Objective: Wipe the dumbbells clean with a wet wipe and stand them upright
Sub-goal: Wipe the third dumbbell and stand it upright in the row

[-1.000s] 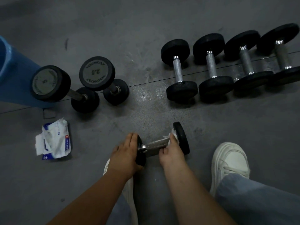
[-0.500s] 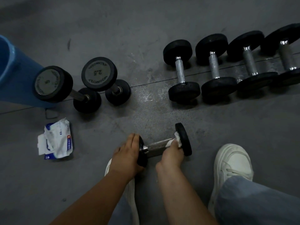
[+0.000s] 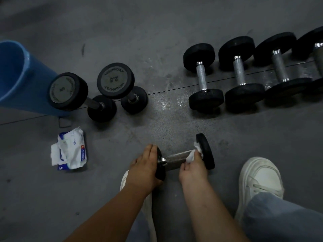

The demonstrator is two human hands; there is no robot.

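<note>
A small black dumbbell lies on its side on the grey floor in front of me. My left hand grips its left head. My right hand pinches a white wet wipe against the right end of the metal handle, beside the right head. Two dumbbells stand upright at the left: one marked 5, the other marked 2.5. Several more dumbbells lie in a row at the upper right, the nearest with a bare metal handle.
A blue bucket stands at the far left behind the upright dumbbells. An open pack of wet wipes lies on the floor to the left. My white shoes flank my arms, the left one mostly hidden.
My right hand has slid the wipe rightward along the handle up to the right head. The left hand has kept its hold on the left head.
</note>
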